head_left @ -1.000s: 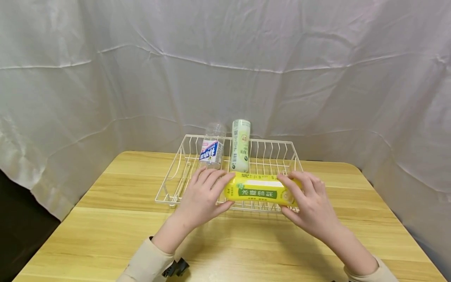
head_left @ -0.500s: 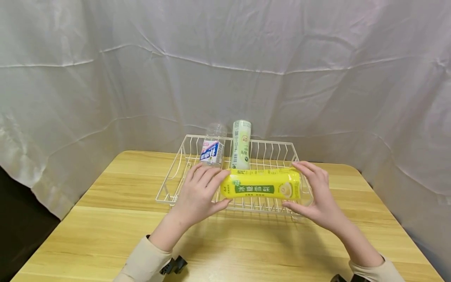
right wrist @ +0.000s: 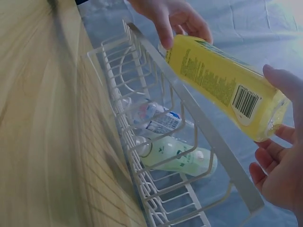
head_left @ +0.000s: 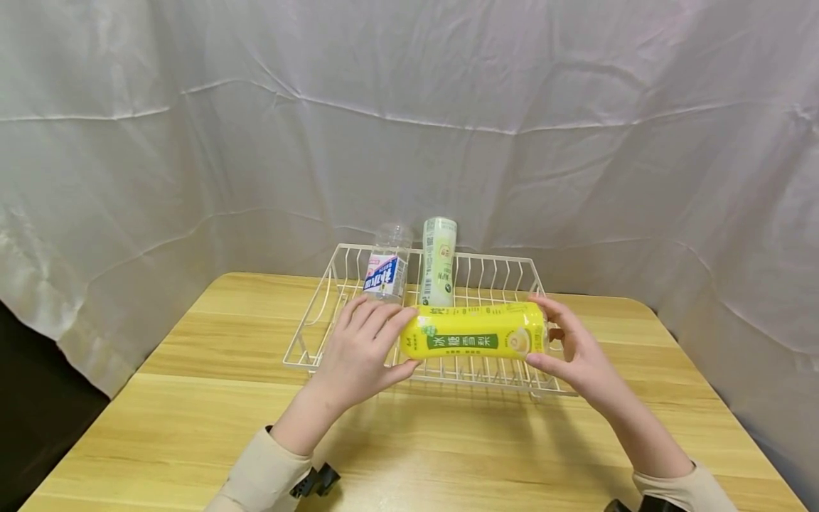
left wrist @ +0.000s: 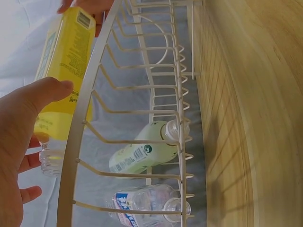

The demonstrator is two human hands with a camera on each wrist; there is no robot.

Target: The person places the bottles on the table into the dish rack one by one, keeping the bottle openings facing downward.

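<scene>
A yellow drink bottle (head_left: 473,331) lies level in the air, close over the front of a white wire rack (head_left: 499,257). My left hand (head_left: 360,355) holds its neck end, thumb below and fingers above in the head view. At the base end, my right hand (head_left: 585,363) grips the bottle between thumb and fingers. In the left wrist view, the clear threaded neck (left wrist: 52,161) shows past the yellow label. A barcode (right wrist: 245,101) faces the right wrist camera. Two bottles lean in the rack: a clear one (head_left: 385,274) with a blue-and-pink label, and a pale green one (head_left: 439,263).
The rack stands on a wooden table (head_left: 243,412), with its wire slots running front to back. A grey curtain (head_left: 409,142) hangs close behind the table. A black wrist device (head_left: 316,481) is by the left sleeve.
My right hand loosened from the bottle's labelled side, moved right and took hold of its base end. The bottle has shifted slightly left and up. Both bottles in the rack stay put.
</scene>
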